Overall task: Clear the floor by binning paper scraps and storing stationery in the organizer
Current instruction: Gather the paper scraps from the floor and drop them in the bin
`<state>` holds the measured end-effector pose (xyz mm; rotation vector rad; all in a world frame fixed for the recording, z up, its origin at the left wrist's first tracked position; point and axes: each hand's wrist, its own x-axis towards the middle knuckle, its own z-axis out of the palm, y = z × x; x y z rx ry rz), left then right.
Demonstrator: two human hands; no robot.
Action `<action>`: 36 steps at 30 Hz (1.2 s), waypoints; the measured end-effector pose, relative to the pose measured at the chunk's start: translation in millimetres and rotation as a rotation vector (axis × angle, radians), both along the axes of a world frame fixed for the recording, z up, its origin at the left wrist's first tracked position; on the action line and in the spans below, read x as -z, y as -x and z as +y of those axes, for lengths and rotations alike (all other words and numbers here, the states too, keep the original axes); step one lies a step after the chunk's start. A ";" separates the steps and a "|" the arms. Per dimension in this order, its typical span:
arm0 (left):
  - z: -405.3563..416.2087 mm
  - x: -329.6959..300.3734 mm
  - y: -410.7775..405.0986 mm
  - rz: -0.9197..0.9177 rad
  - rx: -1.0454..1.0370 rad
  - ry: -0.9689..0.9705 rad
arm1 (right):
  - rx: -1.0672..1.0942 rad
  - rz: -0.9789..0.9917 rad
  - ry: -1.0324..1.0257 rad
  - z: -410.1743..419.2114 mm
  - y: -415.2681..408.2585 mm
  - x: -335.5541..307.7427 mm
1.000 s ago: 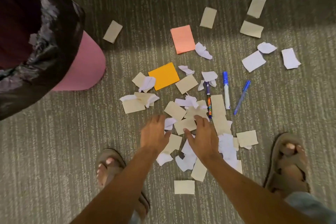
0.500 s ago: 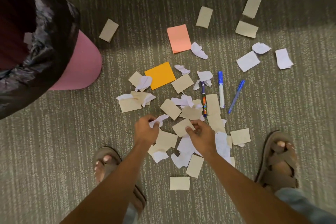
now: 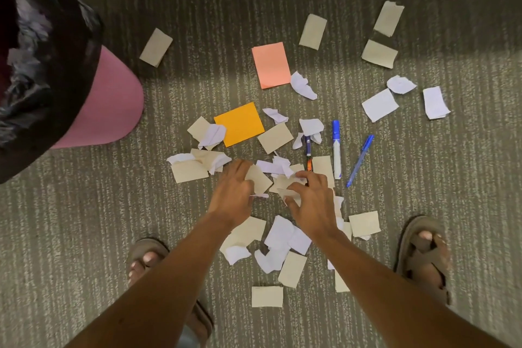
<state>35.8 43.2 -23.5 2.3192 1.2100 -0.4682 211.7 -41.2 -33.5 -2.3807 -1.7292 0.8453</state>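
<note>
a: how far along is the clearing?

b: early, i'd judge. nearest the feet, a beige rectangular paper scrap lies alone on the grey striped carpet, and white and beige torn scraps are heaped between the two forearms. nearly everything is on the floor.

a: and the hands?

b: both reach down into the middle of the pile. the left hand has its fingers curled around a beige scrap, with a sliver of white paper showing under the palm. the right hand pinches another pale scrap between thumb and bent fingers.

a: the stationery?

b: untouched just beyond the right hand: a small dark pen with an orange tip, a blue-capped white marker and a slim blue ballpoint pen. farther out lie an orange square note, a salmon sheet and scattered scraps.

a: the bin?

b: a pink bin with a black plastic liner stands far left. no organizer is in view.
</note>
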 end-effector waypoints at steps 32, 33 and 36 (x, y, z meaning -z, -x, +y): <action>17.0 15.7 1.4 -0.074 -0.173 0.157 | -0.102 0.229 0.141 27.2 -28.4 -2.7; 18.5 13.4 5.0 -0.101 -0.225 0.191 | -0.110 0.202 0.157 27.3 -27.6 -2.1; 22.7 7.1 19.2 -0.180 -0.377 0.236 | -0.138 0.132 0.170 28.9 -25.0 -0.4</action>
